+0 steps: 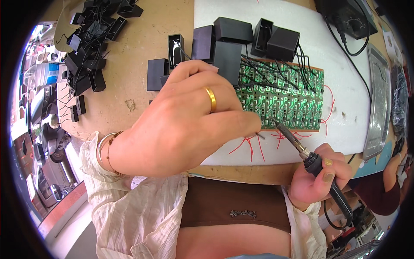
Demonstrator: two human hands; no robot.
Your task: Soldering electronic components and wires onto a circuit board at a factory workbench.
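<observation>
A green circuit board panel [297,105] lies on a white foam sheet, with rows of repeated circuits. My right hand [321,177] grips a soldering iron [312,162] with a black handle. Its metal tip meets the board's near edge, around the middle. My left hand [194,112] covers the board's left part, thumb and forefinger pinched together. From that pinch pokes the short end of a thin dark wire [260,135]; the rest is hidden. Black plastic boxes [282,44] stand along the board's far side, several black wires [302,64] running from them to the board.
More black boxes with wires [88,60] are heaped at the table's far left. The foam sheet [345,103] bears red pen marks. A black soldering station [351,21] with its cable is at the far right, near a metal tray [376,103]. Another person's arm [391,172] shows at right.
</observation>
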